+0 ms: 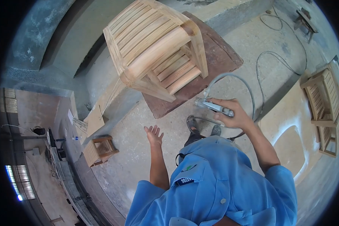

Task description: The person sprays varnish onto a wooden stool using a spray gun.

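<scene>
My right hand point(231, 114) is wrapped round a metal spray gun point(216, 107), with a grey hose point(248, 86) running from it. The gun's front end points left, toward the near side of a slatted wooden stool point(150, 34). That stool has a lower slatted shelf point(177, 75) and rests on a reddish-brown board point(218, 51). Nothing is in my left hand point(154, 135), whose fingers are spread below the board's front corner, apart from the stool.
A small wooden stool point(100, 150) stands on the floor at left. Slatted wooden pieces point(324, 98) stand at right near a pale board point(290, 147). A thin hose point(278, 56) trails over the floor. A small dark stool point(306, 23) is at the far right.
</scene>
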`<action>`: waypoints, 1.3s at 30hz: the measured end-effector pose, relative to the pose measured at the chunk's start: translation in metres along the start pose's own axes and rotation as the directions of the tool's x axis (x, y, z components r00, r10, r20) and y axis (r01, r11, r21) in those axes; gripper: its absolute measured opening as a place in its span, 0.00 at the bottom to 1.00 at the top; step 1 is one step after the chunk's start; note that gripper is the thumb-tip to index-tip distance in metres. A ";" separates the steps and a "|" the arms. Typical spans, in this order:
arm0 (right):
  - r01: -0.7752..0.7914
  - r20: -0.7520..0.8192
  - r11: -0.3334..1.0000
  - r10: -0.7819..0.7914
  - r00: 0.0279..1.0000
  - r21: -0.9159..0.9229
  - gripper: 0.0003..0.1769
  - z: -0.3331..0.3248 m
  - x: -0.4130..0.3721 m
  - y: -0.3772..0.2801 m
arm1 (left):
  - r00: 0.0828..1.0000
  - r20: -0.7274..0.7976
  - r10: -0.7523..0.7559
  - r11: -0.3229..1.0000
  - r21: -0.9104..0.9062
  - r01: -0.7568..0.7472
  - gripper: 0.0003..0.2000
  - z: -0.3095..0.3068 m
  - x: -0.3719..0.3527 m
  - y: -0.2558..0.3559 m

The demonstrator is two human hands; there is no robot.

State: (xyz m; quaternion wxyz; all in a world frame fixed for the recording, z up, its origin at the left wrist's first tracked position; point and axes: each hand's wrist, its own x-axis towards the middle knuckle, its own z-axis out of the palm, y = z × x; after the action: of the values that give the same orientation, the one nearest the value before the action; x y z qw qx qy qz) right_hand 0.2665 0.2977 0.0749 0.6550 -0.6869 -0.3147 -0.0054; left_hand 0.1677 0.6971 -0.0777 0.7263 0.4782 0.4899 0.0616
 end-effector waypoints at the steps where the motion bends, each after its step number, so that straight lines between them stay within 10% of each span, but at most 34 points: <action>1: -0.109 0.016 0.992 0.111 0.994 -0.063 0.26 0.004 -0.009 0.022 | 0.999 -0.033 0.028 1.000 -0.004 -0.028 0.43 -0.004 -0.002 0.003; 6: -0.367 0.067 0.915 0.383 0.921 -0.169 0.24 0.013 -0.046 0.085 | 0.988 -0.058 0.144 0.989 -0.032 -0.146 0.43 -0.002 -0.008 0.024; 26: -0.391 -0.521 0.889 0.224 0.824 -0.236 0.28 -0.025 -0.048 0.044 | 0.695 0.388 0.605 0.694 0.172 -0.699 0.39 0.144 -0.025 0.106; 36: -0.225 -0.442 0.915 0.058 0.895 -0.336 0.27 0.003 0.029 0.055 | 0.551 0.493 0.673 0.527 0.202 -0.826 0.33 0.142 0.012 0.109; 39: -0.381 -0.438 0.888 0.244 0.865 -0.259 0.27 0.016 0.059 0.048 | 0.553 0.504 0.663 0.546 0.179 -0.818 0.29 0.146 0.013 0.104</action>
State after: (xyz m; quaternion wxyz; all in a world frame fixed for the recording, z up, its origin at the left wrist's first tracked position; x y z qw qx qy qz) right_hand 0.3287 0.3399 0.0546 0.5694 -0.8154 -0.0535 -0.0893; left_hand 0.3262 0.6673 0.0019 0.5947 0.7798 0.0863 0.1756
